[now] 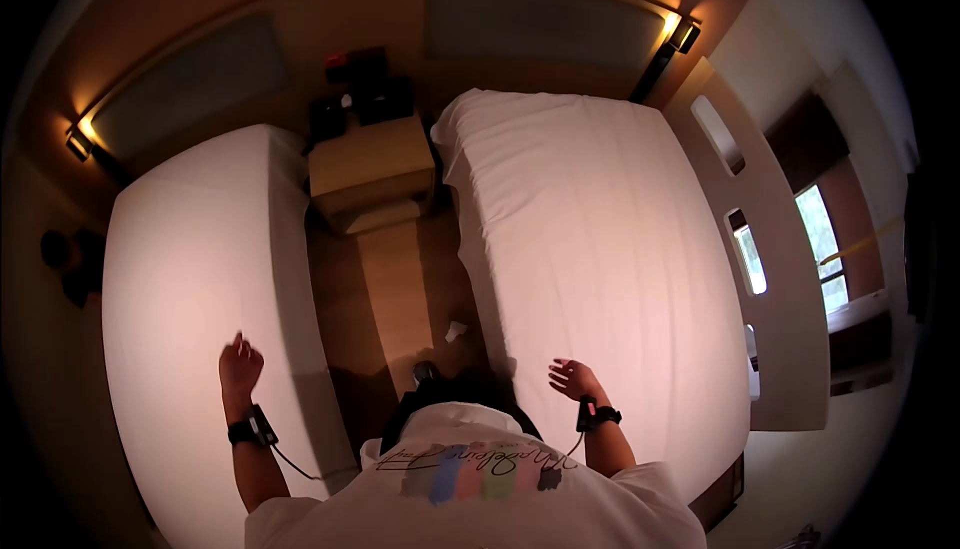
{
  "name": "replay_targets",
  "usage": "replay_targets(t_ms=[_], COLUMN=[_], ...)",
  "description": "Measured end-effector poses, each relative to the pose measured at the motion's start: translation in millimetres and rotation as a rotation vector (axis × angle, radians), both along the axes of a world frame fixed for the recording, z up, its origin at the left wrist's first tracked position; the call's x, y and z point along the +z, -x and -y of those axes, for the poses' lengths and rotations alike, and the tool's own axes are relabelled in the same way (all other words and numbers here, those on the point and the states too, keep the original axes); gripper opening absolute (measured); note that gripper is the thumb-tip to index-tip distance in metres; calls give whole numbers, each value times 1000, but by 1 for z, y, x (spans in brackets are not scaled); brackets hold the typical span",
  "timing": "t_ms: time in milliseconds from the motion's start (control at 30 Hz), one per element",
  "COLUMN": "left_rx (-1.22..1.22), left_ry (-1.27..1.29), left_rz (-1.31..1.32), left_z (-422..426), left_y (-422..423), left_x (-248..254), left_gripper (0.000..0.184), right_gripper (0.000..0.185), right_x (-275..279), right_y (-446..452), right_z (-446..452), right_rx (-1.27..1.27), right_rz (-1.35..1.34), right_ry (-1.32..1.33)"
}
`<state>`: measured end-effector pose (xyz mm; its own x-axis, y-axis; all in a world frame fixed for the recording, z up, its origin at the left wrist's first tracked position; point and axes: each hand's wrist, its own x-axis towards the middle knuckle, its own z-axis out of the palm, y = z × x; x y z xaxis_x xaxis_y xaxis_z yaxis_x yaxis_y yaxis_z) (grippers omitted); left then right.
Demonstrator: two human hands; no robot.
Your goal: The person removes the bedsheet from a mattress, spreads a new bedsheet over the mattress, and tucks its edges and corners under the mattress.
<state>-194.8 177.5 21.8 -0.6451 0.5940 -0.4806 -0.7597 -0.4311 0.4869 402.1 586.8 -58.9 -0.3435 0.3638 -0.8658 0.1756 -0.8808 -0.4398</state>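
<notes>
My left hand [241, 364] is over the left bed [190, 259], which has a smooth white sheet. One finger points forward and the others look loosely curled, with nothing visible in them. My right hand [575, 379] hovers over or rests near the inner edge of the right bed [610, 229]; I cannot tell whether it touches the sheet. Its fingers are spread and hold nothing. The right bed's white sheet shows light wrinkles and hangs down its inner side. Each wrist wears a black strapped device with a cable.
A wooden nightstand [370, 164] stands between the beds, with dark boxes [385, 99] behind it. A crumpled white scrap [456, 331] lies on the floor [390, 269]. A pale panel with cut-outs [780, 349] borders the right bed. Wall lamps [685, 34] glow by the headboards.
</notes>
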Motion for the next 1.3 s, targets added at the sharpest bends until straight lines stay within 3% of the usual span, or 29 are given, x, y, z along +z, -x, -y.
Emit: replay_targets(t_ms=[33, 67, 133, 200, 300, 333, 467, 533, 600, 633, 700, 767, 833, 900, 1033, 1167, 1200, 1233, 1300], left_rx=[29, -85, -198, -286, -323, -338, -676, -787, -969, -982, -841, -874, -908, -888, -940, -992, -981, -958, -1007], left_ry=[70, -49, -84, -90, -71, -66, -44, -36, 8, 24, 220, 255, 288, 574, 805, 902, 964, 1020, 1008], left_rz=[4, -130, -162, -85, -50, -37, -235, -280, -323, -307, -383, -418, -445, -322, -303, -783, -970, -1171, -1296], left_z=[-59, -131, -186, -226, -345, -390, -556, -640, -730, -775, -855, -902, -938, -974, -989, -1017, -1030, -1038, -1066], left_y=[36, 74, 108, 113, 128, 135, 184, 202, 232, 244, 262, 275, 269, 251, 216, 225, 227, 237, 240], left_x=[48, 69, 86, 66, 98, 107, 113, 112, 89, 69, 31, -30, -78, -116, -186, -306, -304, -272, -269], left_gripper=[31, 31, 31, 29, 21, 19, 18, 18, 19, 19, 25, 30, 35, 51, 64, 71, 69, 68, 62], right_gripper=[30, 32, 33, 30, 33, 31, 24, 23, 22, 21, 24, 26, 30, 40, 57, 58, 59, 59, 61], right_x=[9, 33, 40, 45, 28, 24, 60, 42, 14, -18, -53, -71, -99, -98, -104, -128, -136, -113, -119], right_y=[37, 76, 91, 83, 123, 144, 250, 295, 344, 364, 414, 458, 503, 549, 608, 654, 660, 673, 681], right_z=[-18, -74, -80, -68, -128, -159, -272, -333, -392, -426, -488, -543, -598, -654, -710, -748, -758, -760, -775], right_rx=[-117, -111, -74, 10, -80, -134, -128, -48, 96, 168, 408, 676, 694, 637, 656, 907, 963, 965, 972], right_rz=[-235, -370, -295, -53, -39, -152, -222, -153, -50, -152, -176, -58, 63, 100, 420, 576, 595, 603, 654], right_ry=[-36, -185, -219, -212, -150, -172, -372, -422, -481, -478, -704, -823, -917, -1005, -1035, -1066, -1121, -1117, -1142])
